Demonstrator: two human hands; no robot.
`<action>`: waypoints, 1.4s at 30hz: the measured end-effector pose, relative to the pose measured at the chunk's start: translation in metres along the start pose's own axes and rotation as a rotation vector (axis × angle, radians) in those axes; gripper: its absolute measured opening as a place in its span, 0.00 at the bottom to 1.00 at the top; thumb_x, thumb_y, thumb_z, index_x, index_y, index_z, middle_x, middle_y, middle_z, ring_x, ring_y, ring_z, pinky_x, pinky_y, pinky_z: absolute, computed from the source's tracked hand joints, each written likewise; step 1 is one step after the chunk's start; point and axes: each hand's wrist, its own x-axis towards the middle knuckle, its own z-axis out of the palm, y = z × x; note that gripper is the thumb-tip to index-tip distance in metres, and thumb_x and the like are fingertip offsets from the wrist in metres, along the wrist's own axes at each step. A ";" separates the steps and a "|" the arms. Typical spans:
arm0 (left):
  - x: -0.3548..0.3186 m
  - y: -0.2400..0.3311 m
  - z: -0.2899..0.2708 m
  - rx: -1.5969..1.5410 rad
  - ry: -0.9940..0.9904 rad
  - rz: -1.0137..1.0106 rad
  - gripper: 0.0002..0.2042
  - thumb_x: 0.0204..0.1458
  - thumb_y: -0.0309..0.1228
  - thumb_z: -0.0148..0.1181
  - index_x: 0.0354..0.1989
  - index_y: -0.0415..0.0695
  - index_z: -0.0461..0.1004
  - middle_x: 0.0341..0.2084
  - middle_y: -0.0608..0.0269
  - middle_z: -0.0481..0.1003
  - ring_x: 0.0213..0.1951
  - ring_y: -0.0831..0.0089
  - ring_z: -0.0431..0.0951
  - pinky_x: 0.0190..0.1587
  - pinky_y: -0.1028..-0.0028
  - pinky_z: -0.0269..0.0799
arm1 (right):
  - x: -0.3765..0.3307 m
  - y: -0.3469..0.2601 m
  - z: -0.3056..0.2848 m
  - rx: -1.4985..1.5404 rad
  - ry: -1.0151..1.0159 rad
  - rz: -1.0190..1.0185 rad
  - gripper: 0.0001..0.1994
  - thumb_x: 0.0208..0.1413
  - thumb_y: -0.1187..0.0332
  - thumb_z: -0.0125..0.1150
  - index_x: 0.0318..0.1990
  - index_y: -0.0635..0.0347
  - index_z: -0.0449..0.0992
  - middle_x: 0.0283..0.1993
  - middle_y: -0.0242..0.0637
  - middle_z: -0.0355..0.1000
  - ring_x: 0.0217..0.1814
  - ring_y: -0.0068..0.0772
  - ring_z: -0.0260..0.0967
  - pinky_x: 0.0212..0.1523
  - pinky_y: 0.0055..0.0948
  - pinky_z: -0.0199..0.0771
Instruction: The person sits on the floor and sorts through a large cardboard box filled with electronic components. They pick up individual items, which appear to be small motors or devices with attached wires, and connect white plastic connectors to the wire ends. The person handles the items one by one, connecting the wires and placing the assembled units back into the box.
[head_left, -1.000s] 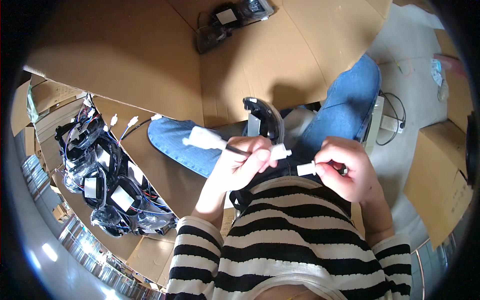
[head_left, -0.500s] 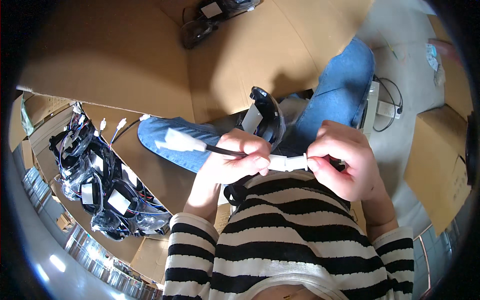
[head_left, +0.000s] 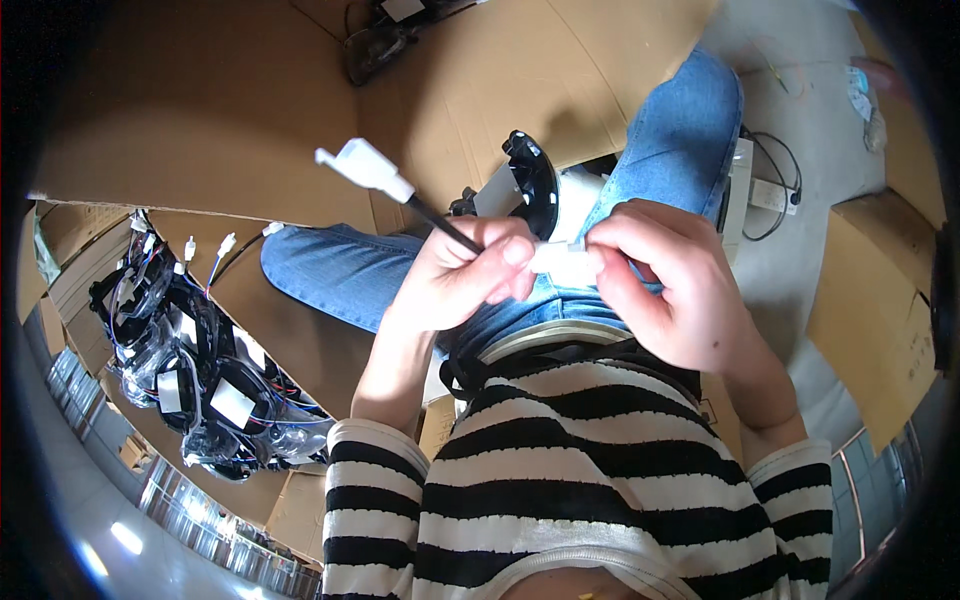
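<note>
- One white connector (head_left: pixel 563 262) sat right in the grip, bridging the small gap between the left hand (head_left: pixel 462 272) and the right hand (head_left: pixel 665 285); glare hid whether its parts were fully joined.
- The left hand's thumb and fingers were pressed together, pinching the connector's near-left end, and a black cable (head_left: pixel 445 226) ran through the same hold.
- The right hand's thumb and forefinger pinched the connector's other end.
- Up and to the left of the grip, the cable ended in a white plug (head_left: pixel 368 167), touched by neither hand.
- Just beyond the grip, a curved black part (head_left: pixel 541 188) with a pale label stood between the legs of blue jeans (head_left: pixel 685 130).
- Farther beyond rose the walls of a large cardboard box (head_left: pixel 200 130).
- Well left of the grip, black units (head_left: pixel 190 340) with coloured wires and clear wrapping lay heaped in a second box (head_left: pixel 275 355).
- Below the grip was a striped top (head_left: pixel 580 450).
- Well right of it stood a brown carton (head_left: pixel 880 310).
</note>
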 end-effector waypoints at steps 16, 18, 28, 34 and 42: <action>-0.018 -0.004 -0.004 0.273 0.224 0.183 0.12 0.51 0.24 0.45 0.43 0.35 0.65 0.19 0.65 0.68 0.21 0.80 0.67 0.25 0.82 0.64 | -0.012 0.006 -0.027 0.216 -0.105 0.006 0.01 0.40 0.78 0.50 0.22 0.66 0.67 0.16 0.35 0.59 0.17 0.28 0.54 0.18 0.24 0.52; -0.021 0.002 -0.009 0.376 0.136 0.131 0.12 0.50 0.23 0.45 0.43 0.35 0.67 0.21 0.63 0.70 0.20 0.80 0.68 0.25 0.82 0.64 | -0.012 0.003 -0.026 0.278 -0.102 0.057 0.01 0.40 0.78 0.49 0.22 0.66 0.67 0.16 0.36 0.60 0.16 0.28 0.54 0.18 0.24 0.52; -0.020 0.010 -0.017 0.493 -0.053 0.194 0.09 0.43 0.20 0.52 0.34 0.35 0.71 0.24 0.54 0.73 0.24 0.69 0.70 0.28 0.73 0.64 | -0.001 -0.001 -0.034 0.319 -0.183 -0.033 0.02 0.40 0.78 0.48 0.21 0.66 0.66 0.16 0.35 0.59 0.16 0.28 0.54 0.17 0.24 0.51; -0.015 0.015 -0.014 0.557 -0.138 0.209 0.08 0.43 0.21 0.52 0.33 0.36 0.72 0.21 0.58 0.72 0.19 0.70 0.67 0.24 0.73 0.60 | -0.003 -0.001 -0.030 0.210 -0.152 -0.057 0.02 0.37 0.79 0.47 0.17 0.66 0.64 0.16 0.34 0.58 0.16 0.28 0.53 0.17 0.25 0.50; -0.013 0.021 -0.023 0.573 -0.151 0.070 0.09 0.44 0.20 0.50 0.36 0.35 0.70 0.25 0.55 0.73 0.24 0.69 0.70 0.27 0.74 0.64 | 0.000 0.004 -0.034 -0.057 -0.139 -0.098 0.03 0.36 0.79 0.48 0.16 0.64 0.63 0.14 0.35 0.57 0.17 0.29 0.54 0.17 0.26 0.51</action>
